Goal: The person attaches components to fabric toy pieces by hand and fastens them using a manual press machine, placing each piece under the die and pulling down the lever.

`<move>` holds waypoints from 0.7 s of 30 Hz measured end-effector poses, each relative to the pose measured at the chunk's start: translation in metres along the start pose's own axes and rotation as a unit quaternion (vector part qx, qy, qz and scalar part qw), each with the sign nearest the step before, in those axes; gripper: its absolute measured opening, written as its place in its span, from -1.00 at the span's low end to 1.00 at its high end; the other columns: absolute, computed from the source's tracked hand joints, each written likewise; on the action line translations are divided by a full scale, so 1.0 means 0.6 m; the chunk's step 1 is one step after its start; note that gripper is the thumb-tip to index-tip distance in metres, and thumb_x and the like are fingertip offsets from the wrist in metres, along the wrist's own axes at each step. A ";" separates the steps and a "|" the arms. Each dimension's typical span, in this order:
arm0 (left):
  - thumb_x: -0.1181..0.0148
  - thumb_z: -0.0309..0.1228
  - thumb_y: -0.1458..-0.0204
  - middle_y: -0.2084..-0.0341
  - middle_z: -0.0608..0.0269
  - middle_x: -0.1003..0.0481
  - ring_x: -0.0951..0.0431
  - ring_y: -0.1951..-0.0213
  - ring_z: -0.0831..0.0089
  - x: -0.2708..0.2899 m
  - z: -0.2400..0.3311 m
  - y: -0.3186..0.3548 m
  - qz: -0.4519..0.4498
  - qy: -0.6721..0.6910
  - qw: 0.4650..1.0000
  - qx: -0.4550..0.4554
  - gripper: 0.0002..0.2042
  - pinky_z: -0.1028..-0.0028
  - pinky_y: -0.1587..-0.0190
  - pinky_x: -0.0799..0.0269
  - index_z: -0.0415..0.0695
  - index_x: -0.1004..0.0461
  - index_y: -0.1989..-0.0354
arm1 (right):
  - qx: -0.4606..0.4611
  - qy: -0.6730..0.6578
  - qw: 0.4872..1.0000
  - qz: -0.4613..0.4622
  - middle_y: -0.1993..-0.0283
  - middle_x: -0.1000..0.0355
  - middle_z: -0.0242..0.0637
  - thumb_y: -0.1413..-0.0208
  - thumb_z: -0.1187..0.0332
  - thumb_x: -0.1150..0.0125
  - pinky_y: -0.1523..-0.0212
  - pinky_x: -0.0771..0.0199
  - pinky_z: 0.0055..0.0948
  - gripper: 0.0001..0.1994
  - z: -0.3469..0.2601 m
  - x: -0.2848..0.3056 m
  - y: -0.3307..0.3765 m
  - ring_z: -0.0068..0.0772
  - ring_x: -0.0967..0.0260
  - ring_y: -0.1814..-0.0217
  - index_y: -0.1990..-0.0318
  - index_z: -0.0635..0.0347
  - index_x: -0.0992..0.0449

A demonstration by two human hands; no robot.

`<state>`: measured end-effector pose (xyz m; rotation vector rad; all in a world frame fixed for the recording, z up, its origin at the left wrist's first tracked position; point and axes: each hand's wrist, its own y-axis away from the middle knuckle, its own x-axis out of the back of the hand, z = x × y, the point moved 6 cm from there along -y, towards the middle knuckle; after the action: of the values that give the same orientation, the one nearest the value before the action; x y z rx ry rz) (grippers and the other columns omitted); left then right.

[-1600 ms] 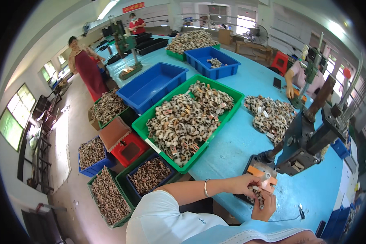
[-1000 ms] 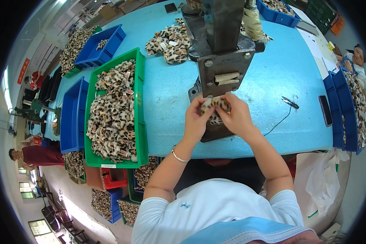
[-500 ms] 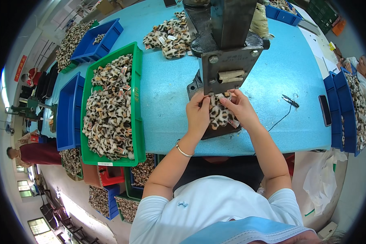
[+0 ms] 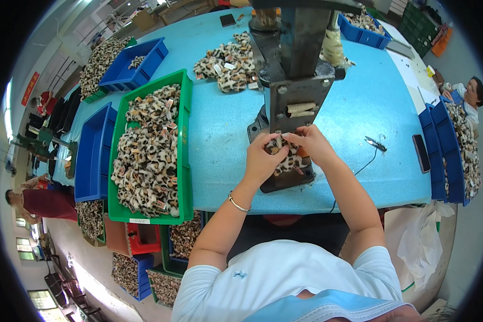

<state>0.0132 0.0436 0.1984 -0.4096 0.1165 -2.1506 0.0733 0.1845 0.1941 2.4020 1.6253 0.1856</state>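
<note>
A leopard-spotted plush piece (image 4: 287,163) with a small tag lies between both my hands at the base of a dark metal hand press (image 4: 300,99). My left hand (image 4: 262,158) grips the piece from its left side, thumb and fingers closed on it. From the upper right, my right hand (image 4: 314,144) pinches its top edge close under the press head. The fingertips partly cover the piece, so its exact shape is hidden. Left of the press, a green crate (image 4: 186,155) is heaped with similar spotted plush pieces (image 4: 145,166).
Loose spotted pieces (image 4: 226,64) are piled behind the press. Thread snips (image 4: 375,144) on a cord and a phone (image 4: 421,153) lie to the right. Blue bins (image 4: 94,155) flank the crate; another blue bin (image 4: 437,153) stands at the right edge, near a seated person (image 4: 471,96).
My fingers have shifted on the plush piece, the left thumb now reaching across it and the right hand nearer its top. The whole view has tilted slightly.
</note>
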 end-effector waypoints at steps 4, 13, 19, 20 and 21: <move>-0.37 -0.47 0.16 0.34 0.25 -0.47 -0.46 0.28 0.52 -0.001 -0.001 -0.001 -0.009 0.005 1.000 0.010 -0.70 0.55 0.20 -0.37 -0.31 -0.49 0.24 | 0.406 0.092 0.837 0.355 0.11 -0.37 -0.37 -0.21 0.45 -0.02 0.27 -0.26 -0.56 -0.86 -0.103 0.078 0.052 -0.58 -0.28 0.16 0.12 0.17 -0.43; -0.37 -0.39 0.20 0.41 0.18 -0.47 -0.48 0.34 0.34 -0.003 0.010 0.002 0.014 -0.026 0.999 -0.020 -0.68 0.44 0.22 -0.39 -0.27 -0.53 0.25 | 0.268 -0.166 0.949 0.009 0.57 -0.36 -0.36 -0.27 -0.11 0.25 0.51 -0.31 -0.58 -0.48 -0.576 0.053 -0.066 -0.49 -0.34 0.52 0.31 0.17 -0.45; -0.38 -0.39 0.22 0.43 0.18 -0.47 -0.50 0.33 0.32 0.014 0.013 0.000 0.024 -0.033 0.998 -0.037 -0.70 0.45 0.22 -0.40 -0.27 -0.53 0.29 | 0.529 -0.116 0.834 0.108 0.50 -0.34 -0.36 -0.22 -0.08 0.16 0.53 -0.22 -0.52 -0.54 -0.527 0.130 0.058 -0.51 -0.26 0.52 0.36 0.15 -0.42; -0.40 -0.38 0.20 0.37 0.19 -0.49 -0.49 0.29 0.40 0.010 0.014 0.000 0.028 -0.034 0.998 -0.035 -0.68 0.47 0.20 -0.40 -0.32 -0.51 0.31 | 0.585 -0.212 0.783 0.026 0.56 -0.27 -0.40 -0.18 -0.12 0.13 0.56 -0.09 -0.50 -0.54 -0.473 0.102 0.149 -0.53 -0.14 0.58 0.48 0.08 -0.34; -0.40 -0.38 0.20 0.37 0.19 -0.49 -0.49 0.29 0.40 0.012 0.009 0.004 0.030 -0.030 0.999 -0.033 -0.68 0.47 0.20 -0.40 -0.32 -0.51 0.31 | 0.622 -0.300 0.720 -0.072 0.63 -0.19 -0.44 -0.13 -0.17 0.11 0.59 0.04 -0.49 -0.52 -0.413 0.071 0.233 -0.55 -0.02 0.63 0.60 0.01 -0.26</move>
<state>0.0133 0.0368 0.2047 -0.5028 0.1631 -2.0785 0.1568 0.2047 0.4686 2.4315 1.7523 -2.0973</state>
